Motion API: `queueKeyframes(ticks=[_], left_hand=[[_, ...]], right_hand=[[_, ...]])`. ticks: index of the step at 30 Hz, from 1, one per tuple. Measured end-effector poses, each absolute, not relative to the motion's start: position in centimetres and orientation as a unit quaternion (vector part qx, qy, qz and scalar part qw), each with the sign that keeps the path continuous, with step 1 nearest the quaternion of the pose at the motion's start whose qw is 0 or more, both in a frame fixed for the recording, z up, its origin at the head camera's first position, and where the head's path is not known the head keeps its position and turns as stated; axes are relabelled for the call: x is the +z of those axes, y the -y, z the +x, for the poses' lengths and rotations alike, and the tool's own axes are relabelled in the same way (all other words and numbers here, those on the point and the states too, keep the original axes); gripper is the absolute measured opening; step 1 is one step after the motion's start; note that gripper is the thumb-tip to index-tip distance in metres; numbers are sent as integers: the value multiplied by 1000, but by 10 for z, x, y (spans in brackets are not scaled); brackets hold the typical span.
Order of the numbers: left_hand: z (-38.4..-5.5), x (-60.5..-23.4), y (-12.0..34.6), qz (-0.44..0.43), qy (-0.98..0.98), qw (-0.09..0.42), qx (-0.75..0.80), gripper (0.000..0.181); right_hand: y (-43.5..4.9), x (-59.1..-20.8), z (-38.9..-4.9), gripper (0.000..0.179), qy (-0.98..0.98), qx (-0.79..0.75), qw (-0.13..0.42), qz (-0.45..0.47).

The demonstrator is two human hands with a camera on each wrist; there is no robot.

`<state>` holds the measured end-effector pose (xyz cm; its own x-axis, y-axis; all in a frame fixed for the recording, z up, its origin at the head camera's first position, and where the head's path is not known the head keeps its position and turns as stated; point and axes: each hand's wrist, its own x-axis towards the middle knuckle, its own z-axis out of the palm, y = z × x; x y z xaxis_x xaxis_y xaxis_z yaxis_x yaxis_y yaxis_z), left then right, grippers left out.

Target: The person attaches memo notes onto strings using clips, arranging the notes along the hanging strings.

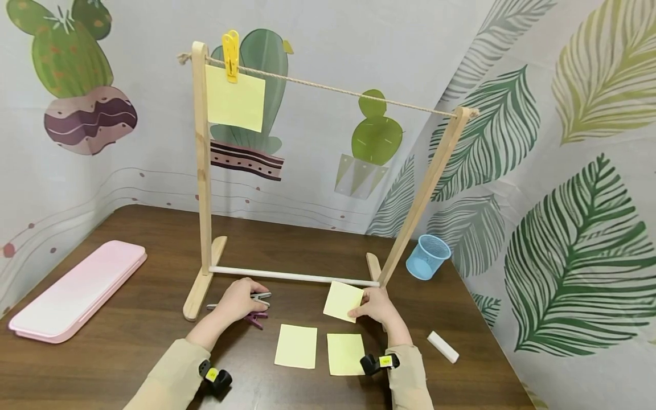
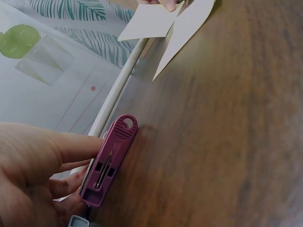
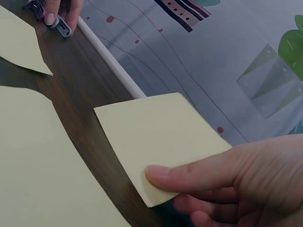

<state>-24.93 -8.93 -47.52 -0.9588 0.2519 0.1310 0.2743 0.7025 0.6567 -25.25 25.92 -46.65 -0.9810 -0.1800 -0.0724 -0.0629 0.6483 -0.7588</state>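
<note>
In the head view my right hand (image 1: 378,306) pinches a pale yellow sticky note (image 1: 342,300) by its edge. The right wrist view shows the thumb on top of that note (image 3: 156,137) and fingers beneath. My left hand (image 1: 242,300) has its thumb and fingers around a grey clothespin (image 1: 262,295). A purple clothespin (image 1: 255,320) lies close by the fingers, and in the left wrist view this purple clothespin (image 2: 110,161) partly hides the fingertips. Another grey clothespin (image 1: 211,306) peeks out left of the wrist.
Two sticky notes, one left (image 1: 296,346) and one right (image 1: 345,354), lie on the table. A yellow clothespin (image 1: 231,57) holds a note (image 1: 234,99) on the rope (image 1: 333,87) of a wooden frame (image 1: 203,171). Around stand a pink case (image 1: 79,290), blue mesh cup (image 1: 428,257) and white block (image 1: 443,347).
</note>
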Motion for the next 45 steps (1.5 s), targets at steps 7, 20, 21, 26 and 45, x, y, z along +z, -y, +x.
queueKeyframes(ticks=[7, 20, 21, 26, 45], left_hand=[[-249, -476, 90, -145, 924, 24, -354, 25], [-252, -477, 91, -148, 918, 11, -368, 23], [-252, -477, 91, -148, 917, 10, -370, 23], [-253, -476, 93, -151, 914, 3, -376, 23], [-253, -471, 95, -148, 898, -10, -414, 23]], right_hand=[[-258, -463, -250, 19, -891, -437, 96, -71], [-259, -465, -253, 18, -885, -444, 97, -103], [-258, -464, -253, 19, -880, -452, 100, -107], [-255, -463, -254, 21, -858, -483, 111, -133], [-230, -436, -241, 14, -837, -516, 94, -156]])
